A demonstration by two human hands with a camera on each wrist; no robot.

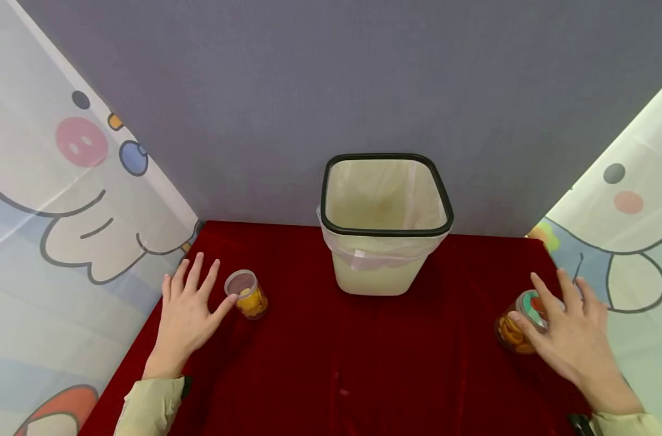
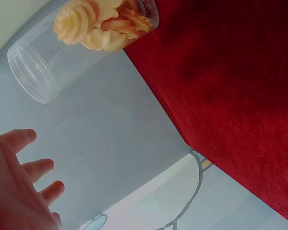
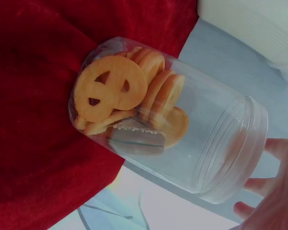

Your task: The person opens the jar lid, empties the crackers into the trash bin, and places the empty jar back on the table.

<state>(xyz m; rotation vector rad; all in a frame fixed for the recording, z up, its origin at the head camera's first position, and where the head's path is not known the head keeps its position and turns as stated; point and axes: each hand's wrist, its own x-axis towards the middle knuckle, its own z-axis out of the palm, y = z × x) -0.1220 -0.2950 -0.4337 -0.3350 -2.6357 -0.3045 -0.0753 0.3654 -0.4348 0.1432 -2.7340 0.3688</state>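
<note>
My left hand, its fingers spread, hovers just left of a clear plastic jar. Swirled yellow cookies fill the bottom of that jar, and a gap shows between it and the fingers in the left wrist view. Over at the right, my right hand is spread above a second clear jar, partly covering its top. Inside stand round biscuits and a grey wrapped piece. Whether the right fingers touch the rim, I cannot tell. Both jars stand upright.
A cream bin with a black rim and a plastic liner stands at the back centre. Red velvet cloth covers the table. A grey panel rises behind, with cartoon-printed sheets at both sides.
</note>
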